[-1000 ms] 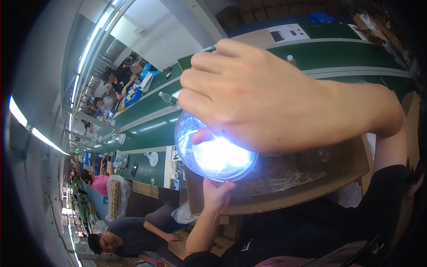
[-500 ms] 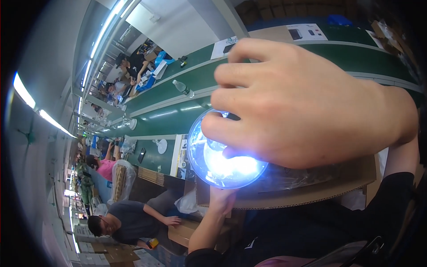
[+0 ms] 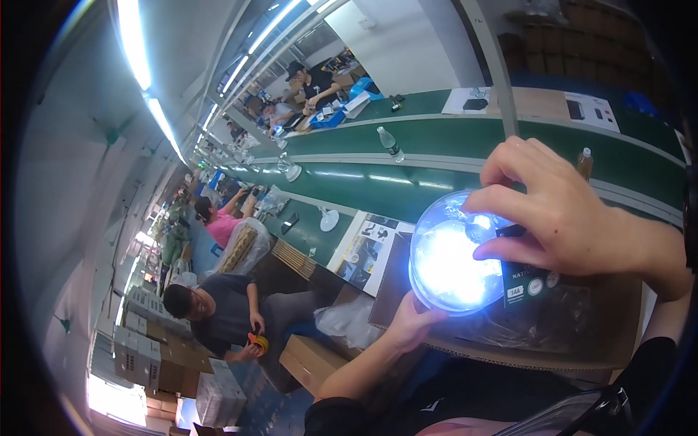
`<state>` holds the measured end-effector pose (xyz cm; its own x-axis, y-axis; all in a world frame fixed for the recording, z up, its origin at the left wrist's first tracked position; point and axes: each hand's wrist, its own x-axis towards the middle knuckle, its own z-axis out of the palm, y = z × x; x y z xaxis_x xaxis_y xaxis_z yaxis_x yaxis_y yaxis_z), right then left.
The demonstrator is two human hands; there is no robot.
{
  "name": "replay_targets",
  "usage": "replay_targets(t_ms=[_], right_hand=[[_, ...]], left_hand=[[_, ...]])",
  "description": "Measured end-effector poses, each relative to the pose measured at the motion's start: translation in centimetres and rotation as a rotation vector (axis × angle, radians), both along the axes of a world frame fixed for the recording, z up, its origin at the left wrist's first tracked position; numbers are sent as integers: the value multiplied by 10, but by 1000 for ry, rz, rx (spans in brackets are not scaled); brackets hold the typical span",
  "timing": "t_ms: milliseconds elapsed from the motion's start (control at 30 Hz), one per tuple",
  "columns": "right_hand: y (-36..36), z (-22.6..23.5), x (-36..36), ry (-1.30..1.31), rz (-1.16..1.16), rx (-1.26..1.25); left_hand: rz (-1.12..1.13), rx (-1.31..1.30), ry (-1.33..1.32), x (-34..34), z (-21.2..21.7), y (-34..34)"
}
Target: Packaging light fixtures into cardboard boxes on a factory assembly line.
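A round clear lamp [image 3: 451,265] glows bluish white in front of me. My left hand [image 3: 413,323] grips it by the lower rim, the thumb on the near edge and the other fingers hidden beneath. Over the lamp's right side is my right hand [image 3: 545,200], its thumb and index finger curved and apart, the fingertips at the lamp's face; whether they touch it I cannot tell. A black printed card [image 3: 525,280] shows beside the lamp, partly behind the right hand. Below lies an open cardboard box [image 3: 582,356] with clear plastic wrap in it.
A green conveyor bench [image 3: 342,178] runs across, bearing a plastic bottle [image 3: 390,144]. Left of the lamp lie a printed sheet [image 3: 367,251], a white disc-shaped piece [image 3: 329,219] and a phone [image 3: 290,222]. A co-worker [image 3: 218,312] holding tape stands near a carton [image 3: 311,363].
My view has turned, so the scene sits further right. The right hand has drawn back from the lamp, its thumb and index finger parting and the black card coming into sight.
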<state>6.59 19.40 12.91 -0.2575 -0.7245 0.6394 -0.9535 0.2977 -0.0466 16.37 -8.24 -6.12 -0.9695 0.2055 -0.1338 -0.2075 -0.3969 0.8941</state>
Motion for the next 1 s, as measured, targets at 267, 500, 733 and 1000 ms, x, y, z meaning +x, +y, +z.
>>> replay_targets(t_ms=[267,500,733,1000], right_hand=[[-23,-32,-5,82,-20,-293],[-22,-21,-13,62,-2,-163],[-6,-29,3,47,41,-26],[37,-66,30,-31,16,98]], left_hand=[[4,-14,-14,4,-9,-2],[-117,-432,55,-3,-9,-32],[-831,-1247,361,-26,36,-45],[-1138,-1586,317,-62,-8,-18]])
